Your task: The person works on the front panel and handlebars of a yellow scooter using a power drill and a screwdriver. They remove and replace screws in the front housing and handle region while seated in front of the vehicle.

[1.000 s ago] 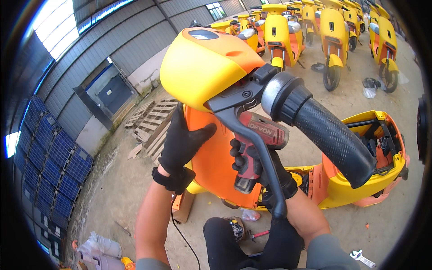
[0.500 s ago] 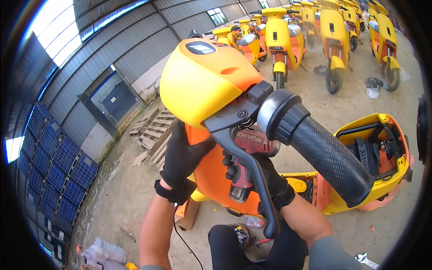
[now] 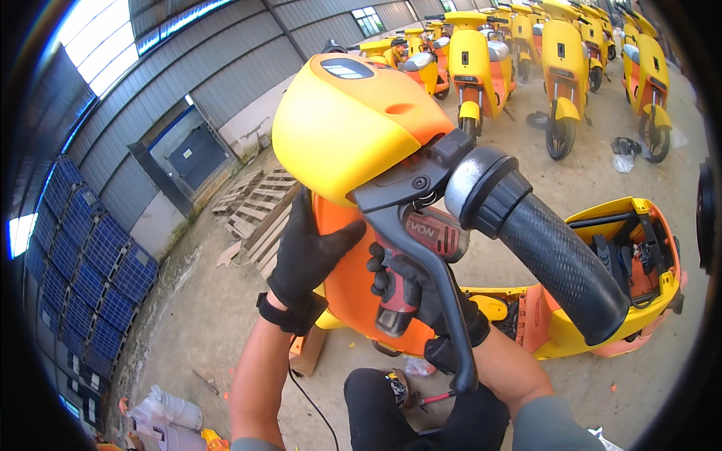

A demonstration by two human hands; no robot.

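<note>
A yellow and orange scooter front cover [image 3: 338, 135] fills the upper middle, with a black handlebar grip [image 3: 560, 252] and a brake lever [image 3: 451, 316] reaching toward me. My left hand [image 3: 308, 252], in a black glove, grips the left edge of the orange front panel [image 3: 346, 297] below that cover, its thumb on the near face. In my gloved right hand [image 3: 423, 289] is a red and black cordless drill [image 3: 436, 233], held by the handle behind the lever. The drill's nose and whatever it meets are hidden behind the lever and its bracket.
The scooter's yellow rear body [image 3: 571, 323], its seat bay uncovered, extends right. Wooden pallets [image 3: 259, 203] and stacked blue crates [image 3: 90, 263] stand left. Scooters [image 3: 564, 68] are parked in rows behind. A cardboard box [image 3: 307, 352] and a red-handled tool [image 3: 436, 397] lie by my legs.
The scooter's cover, grip and lever have shifted slightly right in view, the lever's tip also upward. My left hand stays on the panel and my right keeps hold of the drill.
</note>
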